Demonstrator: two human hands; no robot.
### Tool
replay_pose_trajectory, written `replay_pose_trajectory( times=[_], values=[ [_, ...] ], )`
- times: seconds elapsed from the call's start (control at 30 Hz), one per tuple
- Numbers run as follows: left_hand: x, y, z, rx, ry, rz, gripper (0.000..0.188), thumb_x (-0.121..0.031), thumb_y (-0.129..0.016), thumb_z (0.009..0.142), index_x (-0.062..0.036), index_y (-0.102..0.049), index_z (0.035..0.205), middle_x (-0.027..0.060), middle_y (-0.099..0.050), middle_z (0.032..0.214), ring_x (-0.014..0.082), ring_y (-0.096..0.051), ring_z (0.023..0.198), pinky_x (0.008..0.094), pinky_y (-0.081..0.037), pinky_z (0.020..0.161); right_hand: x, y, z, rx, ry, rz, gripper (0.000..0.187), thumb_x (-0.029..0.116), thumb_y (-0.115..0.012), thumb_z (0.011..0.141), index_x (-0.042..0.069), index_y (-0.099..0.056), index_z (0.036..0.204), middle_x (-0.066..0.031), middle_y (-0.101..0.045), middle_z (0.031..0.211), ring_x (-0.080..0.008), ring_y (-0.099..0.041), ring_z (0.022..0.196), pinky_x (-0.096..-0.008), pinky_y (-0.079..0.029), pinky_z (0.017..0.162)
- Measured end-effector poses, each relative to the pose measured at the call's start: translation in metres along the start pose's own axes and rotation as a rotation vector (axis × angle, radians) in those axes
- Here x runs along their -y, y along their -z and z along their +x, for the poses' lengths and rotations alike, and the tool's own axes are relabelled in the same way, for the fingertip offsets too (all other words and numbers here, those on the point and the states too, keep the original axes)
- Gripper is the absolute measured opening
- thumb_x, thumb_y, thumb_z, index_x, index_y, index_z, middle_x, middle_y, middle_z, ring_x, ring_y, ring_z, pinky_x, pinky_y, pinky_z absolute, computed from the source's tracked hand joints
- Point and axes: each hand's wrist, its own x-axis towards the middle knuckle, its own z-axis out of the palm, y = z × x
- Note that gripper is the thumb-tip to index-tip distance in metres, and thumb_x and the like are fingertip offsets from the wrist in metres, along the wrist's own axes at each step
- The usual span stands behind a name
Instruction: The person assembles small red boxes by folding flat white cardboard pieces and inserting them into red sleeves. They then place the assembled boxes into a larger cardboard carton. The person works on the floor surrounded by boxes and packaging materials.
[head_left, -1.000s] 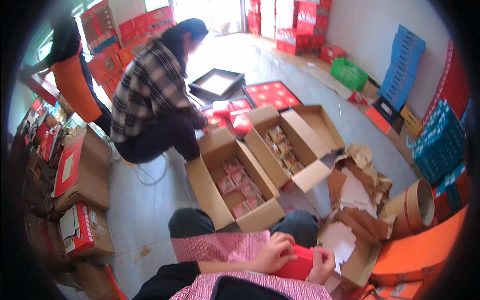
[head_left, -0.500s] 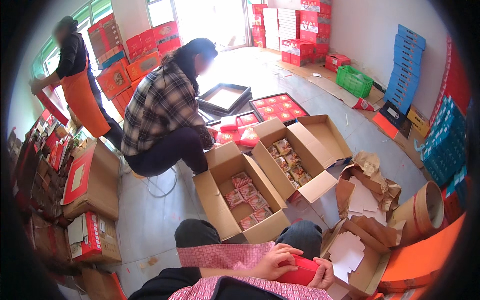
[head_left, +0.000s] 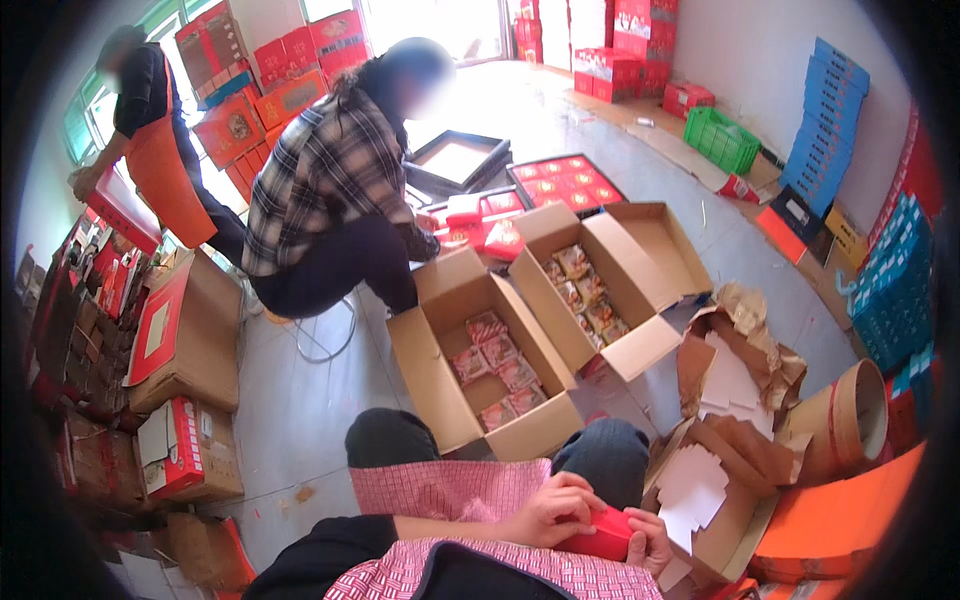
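Note:
Over my lap, a small red box (head_left: pixel 602 537) is held between both hands. My left hand (head_left: pixel 555 510) has its fingers curled on the box's left and top edge. My right hand (head_left: pixel 650 541) grips its right end, thumb on the near side. Just beyond my knees stands an open cardboard carton (head_left: pixel 420 375) with several pink-and-white wrapped packets (head_left: pixel 497 355) in it. To its right, a second open carton (head_left: pixel 640 350) holds several packets (head_left: pixel 590 290) in yellowish-brown wrapping. White die-cut card sheets (head_left: pixel 692 487) lie in a carton near my right hand.
A person in a plaid shirt (head_left: pixel 325 180) crouches ahead beside red boxes in a dark tray (head_left: pixel 565 185). Another in an orange apron (head_left: pixel 165 170) stands far left. Stacked cartons (head_left: pixel 185 335) line the left; a brown drum (head_left: pixel 835 415) and orange boxes (head_left: pixel 840 515) stand at right.
The view has tilted slightly, so the cartons appear higher. My left fingers have shifted a little on the red box. The standing person's red box has swung lower and shows more of its face.

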Motion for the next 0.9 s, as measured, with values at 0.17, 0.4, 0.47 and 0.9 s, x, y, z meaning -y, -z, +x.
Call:
replay_pose_trajectory(
  times=[0.17,0.4,0.47,0.9],
  values=[
    [-0.008,0.003,0.005,-0.012,0.048,0.007,0.019,-0.009,-0.074,0.072,-0.0091,-0.055,0.076,0.0039,-0.066,0.101,0.0269,-0.052,0.100,0.0377,-0.043,0.088,0.020,-0.003,0.011,0.131,-0.015,-0.102,0.022,0.023,-0.066,0.085,0.003,-0.064,0.094,-0.0169,-0.064,0.100,-0.0231,-0.061,0.091,-0.0333,-0.047,0.082],
    [0.006,0.009,0.003,-0.061,0.124,-0.007,0.043,-0.016,-0.076,0.074,-0.0052,-0.054,0.110,0.0158,-0.050,0.126,0.0293,-0.045,0.120,0.0436,-0.036,0.099,-0.024,0.012,0.017,0.216,0.142,-0.137,0.015,0.000,-0.065,0.077,0.003,-0.066,0.092,-0.0181,-0.065,0.099,-0.0300,-0.064,0.092,-0.0373,-0.050,0.083],
    [0.010,0.004,-0.009,-0.159,0.412,-0.437,0.059,-0.010,-0.078,0.072,-0.0085,-0.049,0.123,0.0126,-0.039,0.135,0.0235,-0.043,0.121,0.0371,-0.042,0.095,0.008,0.008,0.027,0.269,-0.047,-0.171,0.015,0.002,-0.066,0.078,0.002,-0.065,0.093,-0.0158,-0.063,0.103,-0.0271,-0.062,0.095,-0.0352,-0.049,0.083],
    [0.007,0.007,-0.014,-0.100,0.489,-0.677,0.056,-0.001,-0.066,0.082,-0.0083,-0.040,0.132,0.0119,-0.042,0.133,0.0186,-0.045,0.121,0.0317,-0.039,0.100,0.027,-0.017,0.096,0.760,0.021,-0.365,0.023,0.014,-0.070,0.077,0.004,-0.067,0.098,-0.0122,-0.064,0.094,-0.0248,-0.064,0.081,-0.0322,-0.050,0.073]
  ],
)
